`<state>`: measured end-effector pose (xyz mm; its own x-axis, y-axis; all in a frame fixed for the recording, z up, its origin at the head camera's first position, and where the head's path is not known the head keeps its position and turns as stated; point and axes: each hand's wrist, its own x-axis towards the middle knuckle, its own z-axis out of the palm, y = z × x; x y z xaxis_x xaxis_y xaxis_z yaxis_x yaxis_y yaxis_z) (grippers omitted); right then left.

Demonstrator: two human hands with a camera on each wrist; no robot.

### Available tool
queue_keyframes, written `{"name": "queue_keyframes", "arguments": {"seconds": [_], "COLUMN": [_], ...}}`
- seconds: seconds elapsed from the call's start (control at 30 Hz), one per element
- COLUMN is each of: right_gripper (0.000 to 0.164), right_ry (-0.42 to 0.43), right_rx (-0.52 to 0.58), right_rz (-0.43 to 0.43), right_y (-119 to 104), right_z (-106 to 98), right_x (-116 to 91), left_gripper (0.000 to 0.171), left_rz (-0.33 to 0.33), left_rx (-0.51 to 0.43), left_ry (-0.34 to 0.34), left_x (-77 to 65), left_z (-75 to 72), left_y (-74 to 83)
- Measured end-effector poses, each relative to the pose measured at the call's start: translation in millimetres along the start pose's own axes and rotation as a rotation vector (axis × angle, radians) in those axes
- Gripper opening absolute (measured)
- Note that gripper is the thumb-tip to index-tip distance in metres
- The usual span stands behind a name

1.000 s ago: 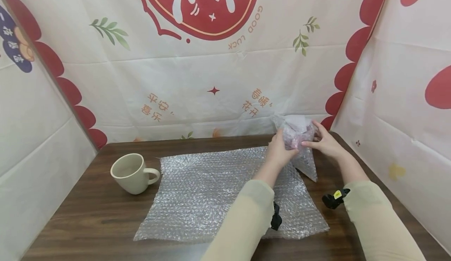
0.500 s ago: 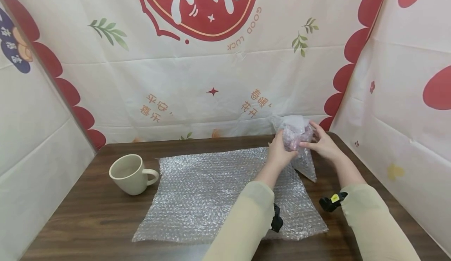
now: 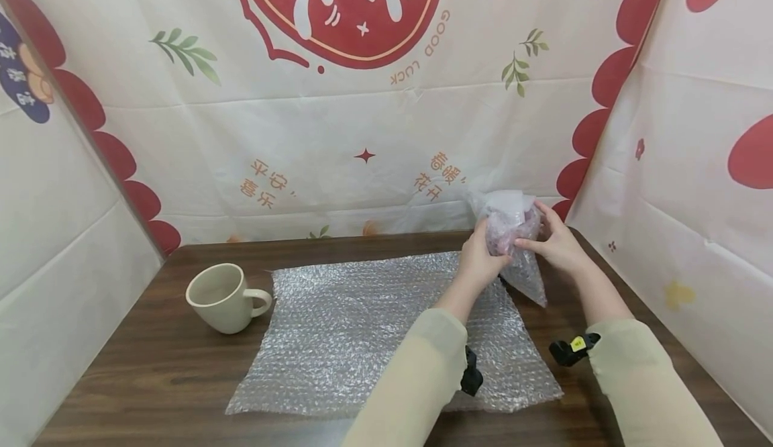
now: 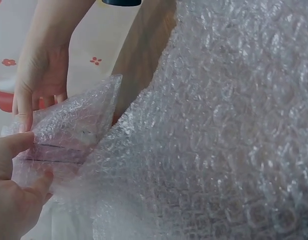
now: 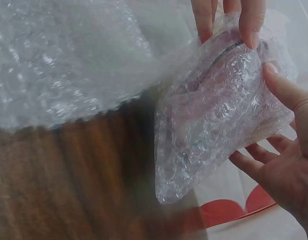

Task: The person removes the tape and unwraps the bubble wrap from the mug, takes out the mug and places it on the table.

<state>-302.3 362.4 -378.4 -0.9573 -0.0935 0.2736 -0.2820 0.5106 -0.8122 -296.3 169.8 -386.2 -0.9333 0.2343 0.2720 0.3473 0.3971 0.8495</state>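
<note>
A bundle in clear bubble wrap (image 3: 506, 224), with something pinkish inside, is held over the far right of the table. Dark lines on the pink content show through the plastic in the left wrist view, where the bundle (image 4: 76, 127) tapers to a corner. My left hand (image 3: 477, 260) grips its near left side, fingers and thumb around it. From the other side my right hand (image 3: 558, 244) holds it, thumb on the near face. The right wrist view shows the bundle (image 5: 209, 105) between both hands, a pointed flap of wrap hanging down. What exactly is wrapped stays hidden.
A flat sheet of bubble wrap (image 3: 362, 333) covers the middle of the dark wooden table (image 3: 133, 373), reaching under the left forearm. To its left stands a beige mug (image 3: 225, 303), handle towards the sheet. White printed cloth (image 3: 314, 138) walls the table at the back and sides.
The bundle has risen slightly and tilted a little, its lower flap swinging slightly right. Both hands keep their hold on it. Mug and flat sheet stay in place.
</note>
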Motion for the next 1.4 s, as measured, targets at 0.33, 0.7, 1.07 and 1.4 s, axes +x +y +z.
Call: {"name": "queue_keyframes", "arguments": {"seconds": [0.33, 0.7, 1.07, 1.4], "right_gripper": [0.099, 0.099, 0.102, 0.101], "right_ry": [0.065, 0.1, 0.106, 0.144], "right_rx": [-0.095, -0.134, -0.133, -0.113], "right_rz": [-0.078, -0.094, -0.067, -0.059], "right_y": [-21, -37, -55, -74], "right_z": [-9, -11, -6, 8], "right_x": [3, -1, -5, -17], "left_gripper": [0.082, 0.084, 0.084, 0.082], "left_rz": [0.072, 0.108, 0.137, 0.196], "left_rx": [-0.109, -0.114, -0.085, -0.1], "left_ry": [0.007, 0.013, 0.002, -0.058], "left_x": [-0.2, -1.3, -4.0, -14.4], "left_z": [-12.0, -22.1, -39.0, -62.0], "left_y": [14.1, 20.0, 23.9, 22.9]}}
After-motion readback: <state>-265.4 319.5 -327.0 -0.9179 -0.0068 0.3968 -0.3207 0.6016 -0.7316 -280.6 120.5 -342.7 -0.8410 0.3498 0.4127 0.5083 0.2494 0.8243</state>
